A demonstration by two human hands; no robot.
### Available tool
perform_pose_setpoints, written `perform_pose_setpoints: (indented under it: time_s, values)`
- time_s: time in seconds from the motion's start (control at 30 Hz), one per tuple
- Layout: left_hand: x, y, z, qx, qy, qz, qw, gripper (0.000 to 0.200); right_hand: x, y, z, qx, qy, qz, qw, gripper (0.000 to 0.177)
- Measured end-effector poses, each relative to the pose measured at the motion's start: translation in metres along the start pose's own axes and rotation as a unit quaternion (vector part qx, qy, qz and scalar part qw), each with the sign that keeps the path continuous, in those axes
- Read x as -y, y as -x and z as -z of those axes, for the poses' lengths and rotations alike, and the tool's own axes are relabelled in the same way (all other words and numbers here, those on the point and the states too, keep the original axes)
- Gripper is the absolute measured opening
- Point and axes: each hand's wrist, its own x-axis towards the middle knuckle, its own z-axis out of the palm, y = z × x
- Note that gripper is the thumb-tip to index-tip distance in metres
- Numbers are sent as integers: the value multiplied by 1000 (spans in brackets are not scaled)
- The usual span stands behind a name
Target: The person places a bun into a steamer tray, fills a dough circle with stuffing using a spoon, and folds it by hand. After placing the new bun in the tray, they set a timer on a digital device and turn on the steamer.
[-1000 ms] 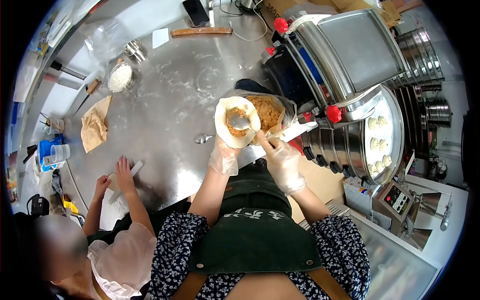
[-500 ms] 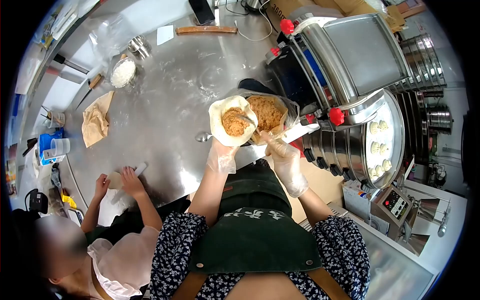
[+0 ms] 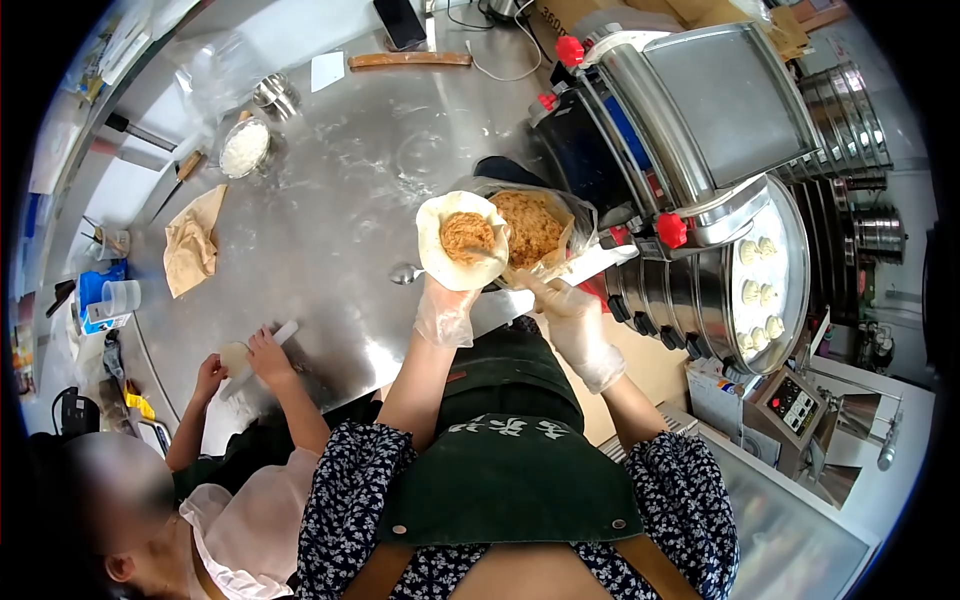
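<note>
My left hand [image 3: 447, 305], in a clear glove, holds up a round dough wrapper [image 3: 434, 225] with its rim cupped. A mound of brown filling [image 3: 466, 238] lies in its middle. My right hand [image 3: 566, 315], gloved too, has its fingers closed round the handle of a metal filling spatula; its thin grey tip [image 3: 482, 252] rests at the filling, and its exact shape is partly hidden. Just behind the wrapper, to the right, stands a plastic-lined container of brown filling [image 3: 532, 228], its left side covered by the wrapper.
At lower left a co-worker's hands [image 3: 265, 358] work a dough disc with a rolling pin [image 3: 285, 334]. A spoon [image 3: 404, 274], a bowl of white stuff [image 3: 245, 149], a knife [image 3: 184, 170] and a cloth [image 3: 194, 242] lie leftward. A roller machine [image 3: 690, 130] and steamer with buns [image 3: 795, 300] stand right.
The spatula tip has shifted slightly down and left across the filling, which looks flatter and more spread. My right hand has moved slightly down. The co-worker's hands have shifted on the dough.
</note>
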Motion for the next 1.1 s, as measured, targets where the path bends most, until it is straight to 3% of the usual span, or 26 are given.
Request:
perform_pose_setpoints:
  time_s: [0.07,0.17,0.23,0.27,0.33,0.4,0.5,0.57,0.6,0.63,0.67,0.7,0.73,0.8,0.87,0.93,1.0,1.03,1.1]
  values:
    - [1,-3,9,-15,35,52,998,59,-2,0,4,-28,-56,-33,998,58]
    - [-3,1,0,19,122,43,991,59,-4,4,-5,-24,-85,-57,994,53]
    - [-14,3,-8,52,78,-22,995,52,-2,2,-8,-33,-85,-57,994,52]
    - [-21,3,-11,73,-8,-69,995,45,-2,-1,-10,-42,-83,-52,994,53]
    - [-19,4,-8,56,-31,-44,997,30,-1,-5,-13,-64,-75,-45,994,55]
    - [-9,2,1,4,96,79,992,27,-3,-4,-17,-67,-71,-52,994,54]
    - [-11,-3,10,1,293,194,936,47,6,-7,-16,-64,-63,-41,995,55]
    - [-13,-1,10,-31,319,234,918,50,10,-9,-13,-9,-3,-31,999,55]
    - [-13,-1,11,-46,332,253,907,51,7,-9,-12,-38,-1,-36,999,55]
    - [-13,-4,15,6,273,161,948,35,0,-8,-12,-65,1,-41,997,55]
    - [-14,0,19,-29,206,139,968,31,-7,-4,-11,-91,3,-49,995,55]
    - [-17,5,23,-62,137,116,982,43,-17,-3,-7,-75,41,-84,993,48]
    - [-16,7,34,-87,164,146,972,36,-33,0,-8,-34,113,-107,987,42]
    - [-15,10,56,-143,219,199,944,45,-82,15,-30,68,233,-114,963,43]
    - [-19,14,57,-141,221,194,945,41,-81,10,-38,166,282,-182,927,46]
    - [-11,20,70,-79,193,174,962,48,-91,14,-52,171,302,-179,921,35]
    - [-5,23,75,-50,36,107,992,38,-95,15,-62,203,316,-193,907,29]
    - [-2,23,73,-51,-107,48,992,29,-94,18,-64,202,302,-197,911,23]
    - [-1,26,65,-19,-286,-65,956,30,-101,24,-74,210,278,-204,915,23]
